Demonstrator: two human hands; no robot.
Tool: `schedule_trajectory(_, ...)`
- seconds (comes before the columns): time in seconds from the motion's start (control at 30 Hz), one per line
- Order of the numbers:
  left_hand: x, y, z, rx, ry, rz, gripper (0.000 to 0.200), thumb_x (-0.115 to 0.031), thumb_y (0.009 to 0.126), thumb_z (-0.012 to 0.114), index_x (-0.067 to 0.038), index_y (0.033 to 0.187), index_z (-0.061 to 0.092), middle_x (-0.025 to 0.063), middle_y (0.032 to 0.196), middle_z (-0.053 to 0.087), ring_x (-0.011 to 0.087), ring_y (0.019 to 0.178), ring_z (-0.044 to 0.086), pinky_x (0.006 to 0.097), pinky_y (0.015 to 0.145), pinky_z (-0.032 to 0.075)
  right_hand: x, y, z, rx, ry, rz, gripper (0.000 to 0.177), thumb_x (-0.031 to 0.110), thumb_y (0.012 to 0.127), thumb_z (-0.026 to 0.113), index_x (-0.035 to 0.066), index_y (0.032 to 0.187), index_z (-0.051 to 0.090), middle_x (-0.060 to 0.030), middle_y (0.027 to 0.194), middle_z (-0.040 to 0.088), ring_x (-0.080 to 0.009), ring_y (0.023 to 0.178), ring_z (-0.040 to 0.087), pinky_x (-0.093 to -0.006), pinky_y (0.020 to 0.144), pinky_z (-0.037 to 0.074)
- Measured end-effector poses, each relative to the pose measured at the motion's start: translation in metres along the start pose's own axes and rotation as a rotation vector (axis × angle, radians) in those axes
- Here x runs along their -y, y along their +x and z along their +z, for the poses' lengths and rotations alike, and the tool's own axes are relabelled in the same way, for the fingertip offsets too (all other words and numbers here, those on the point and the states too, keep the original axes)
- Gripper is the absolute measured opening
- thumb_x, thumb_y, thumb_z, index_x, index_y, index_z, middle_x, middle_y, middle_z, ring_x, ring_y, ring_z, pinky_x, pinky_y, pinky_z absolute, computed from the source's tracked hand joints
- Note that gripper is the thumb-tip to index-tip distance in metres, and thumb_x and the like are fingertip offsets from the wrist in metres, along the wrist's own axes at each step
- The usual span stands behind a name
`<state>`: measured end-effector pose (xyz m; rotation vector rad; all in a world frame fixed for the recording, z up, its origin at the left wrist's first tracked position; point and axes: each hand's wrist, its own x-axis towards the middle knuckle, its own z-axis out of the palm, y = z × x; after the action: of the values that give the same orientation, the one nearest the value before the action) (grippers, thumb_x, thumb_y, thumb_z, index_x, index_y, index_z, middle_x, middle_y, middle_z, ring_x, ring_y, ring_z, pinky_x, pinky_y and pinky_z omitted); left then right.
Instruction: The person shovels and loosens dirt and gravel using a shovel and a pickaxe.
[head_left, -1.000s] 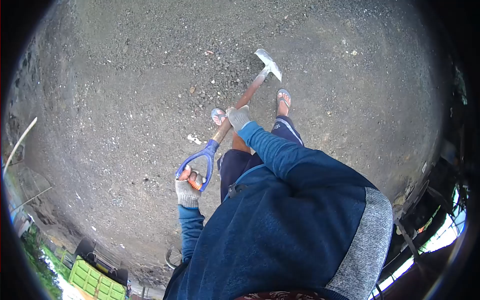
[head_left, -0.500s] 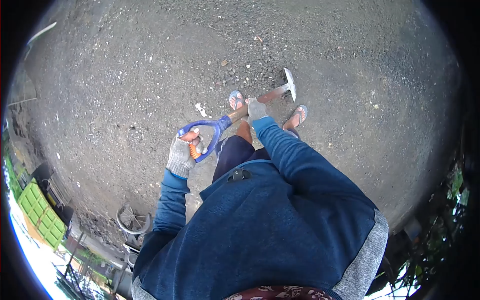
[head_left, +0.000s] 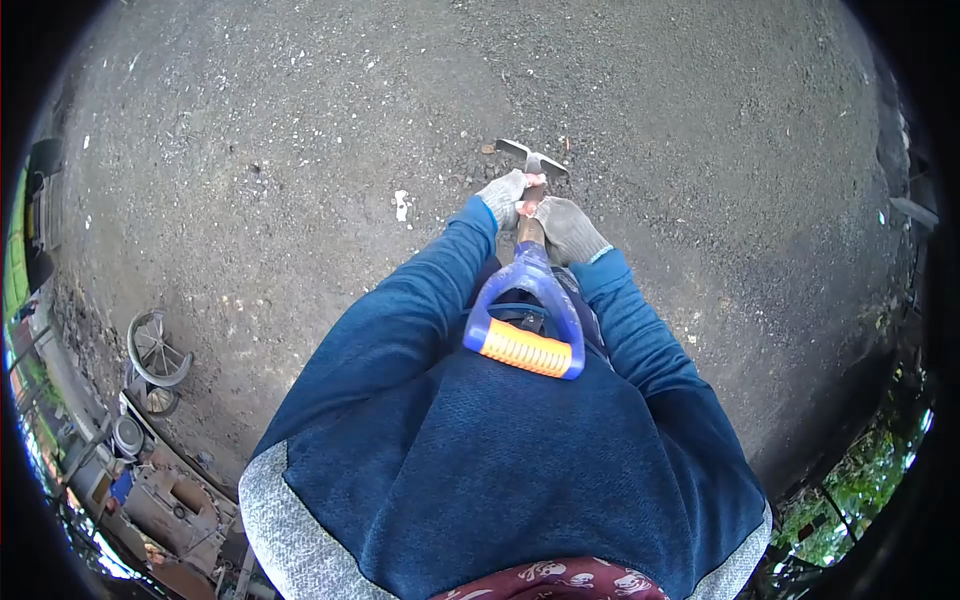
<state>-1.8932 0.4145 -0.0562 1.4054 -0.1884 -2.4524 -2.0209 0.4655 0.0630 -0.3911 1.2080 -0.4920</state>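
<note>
A shovel [head_left: 531, 232] points away from my body, its blue D-shaped handle [head_left: 546, 285] with the ribbed orange grip lying close in front of my chest. At its far end the metal blade [head_left: 533, 157] shows nearly edge-on. My left hand [head_left: 506, 192], in a grey knit glove, is closed round the shaft just short of the blade. Right below it, my right hand [head_left: 568, 226], gloved the same way, wraps the shaft from the right. Fingertips poke out of both gloves. No hand is on the orange grip.
Rough gravelly ground [head_left: 300, 200] spreads around me. A white scrap [head_left: 402, 206] lies left of the shovel. At the lower left stand a spoked wheel [head_left: 160, 350] and a cluttered brown board [head_left: 180, 515]. Green leaves [head_left: 860, 490] show at the lower right.
My left hand has let go of the orange grip and moved up the shaft near the blade. The shovel has swung from slanting leftward to pointing straight ahead, handle toward my chest.
</note>
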Motion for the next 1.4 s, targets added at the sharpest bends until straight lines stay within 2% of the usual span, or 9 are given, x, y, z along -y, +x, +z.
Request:
schedule_trajectory(0.07,-0.002,0.025,0.012,-0.043,-0.208,0.112,0.02,-0.014,0.08,0.063,-0.006,0.092,0.049,0.0111,0.078,0.051,0.0287,0.062,0.055,0.0466,0.054,0.052,0.029,-0.057,-0.008,0.138,-0.217,-0.055,0.04,0.032,0.092,0.059,0.0,0.114,0.057,-0.0098,0.085,0.063,-0.0229,0.074,0.064,-0.0372,0.069,0.054)
schedule_trajectory(0.17,0.006,0.081,-0.019,-0.103,-0.601,0.279,0.02,-0.007,0.076,0.057,-0.009,0.093,0.047,0.012,0.077,0.049,0.0328,0.063,0.053,0.0568,0.061,0.05,0.04,-0.129,-0.046,0.072,0.381,0.114,0.046,0.033,0.092,0.059,-0.001,0.123,0.052,-0.0137,0.088,0.065,-0.0236,0.076,0.067,-0.0382,0.069,0.057)
schedule_trajectory(0.3,0.011,0.098,-0.057,-0.165,-0.64,0.492,0.014,-0.021,0.084,0.059,-0.013,0.09,0.05,0.0081,0.081,0.051,0.0277,0.065,0.053,0.0528,0.065,0.051,0.015,-0.145,-0.068,-0.112,0.512,-0.264,0.038,0.012,0.093,0.057,-0.002,0.127,0.047,-0.0198,0.099,0.065,-0.0284,0.08,0.069,-0.0433,0.069,0.059)
schedule_trajectory(0.57,0.074,0.141,-0.053,-0.597,-0.172,0.207,0.032,-0.029,0.089,0.055,-0.005,0.11,0.054,0.0154,0.091,0.061,0.0319,0.078,0.064,0.0458,0.064,0.053,-0.058,-0.038,-0.107,-0.205,0.65,-0.187,0.061,-0.004,0.082,0.059,0.005,0.136,0.03,-0.0126,0.089,0.058,-0.0223,0.067,0.059,-0.0392,0.061,0.053)
schedule_trajectory(0.7,0.138,0.154,0.066,-0.481,-0.103,-0.109,0.047,-0.03,0.087,0.056,0.0,0.123,0.048,0.0208,0.116,0.056,0.0352,0.098,0.062,0.0555,0.079,0.052,-0.075,-0.124,-0.199,-0.352,0.583,-0.231,0.06,-0.002,0.082,0.062,0.002,0.133,0.032,-0.0108,0.089,0.057,-0.0194,0.064,0.059,-0.0351,0.057,0.053)
schedule_trajectory(0.8,0.216,0.236,0.134,-0.419,-0.181,-0.14,0.046,-0.024,0.08,0.062,0.004,0.114,0.051,0.0217,0.106,0.056,0.0366,0.095,0.059,0.0526,0.082,0.049,-0.06,-0.191,-0.263,-0.549,0.406,-0.19,0.045,-0.001,0.083,0.062,0.005,0.125,0.044,-0.0081,0.087,0.058,-0.0168,0.064,0.059,-0.0348,0.055,0.055)
schedule_trajectory(1.07,0.229,0.179,0.259,-0.463,-0.249,0.227,0.011,-0.011,0.073,0.067,-0.001,0.075,0.061,0.009,0.076,0.06,0.0225,0.066,0.056,0.0401,0.061,0.045,-0.054,-0.236,-0.332,-0.651,0.24,-0.244,0.037,0.001,0.081,0.062,0.001,0.117,0.053,-0.0048,0.076,0.058,-0.0135,0.052,0.054,-0.0299,0.044,0.048)
schedule_trajectory(1.3,0.219,0.141,0.042,-0.776,-0.354,0.109,0.024,-0.022,0.089,0.054,-0.001,0.101,0.055,0.0167,0.083,0.061,0.0301,0.075,0.06,0.0429,0.075,0.053,-0.121,-0.099,-0.255,-0.298,0.309,-0.222,0.037,-0.002,0.084,0.06,0.002,0.119,0.05,-0.0094,0.077,0.059,-0.0167,0.051,0.055,-0.0319,0.043,0.046)
schedule_trajectory(1.4,0.198,0.106,-0.011,-0.646,-0.404,0.076,0.03,-0.029,0.092,0.051,-0.001,0.105,0.05,0.0166,0.093,0.062,0.0318,0.081,0.061,0.0488,0.081,0.052,-0.13,-0.037,-0.182,-0.169,0.172,-0.142,0.04,0.001,0.084,0.062,0.0,0.121,0.048,-0.0087,0.076,0.059,-0.0177,0.055,0.057,-0.0316,0.045,0.046)
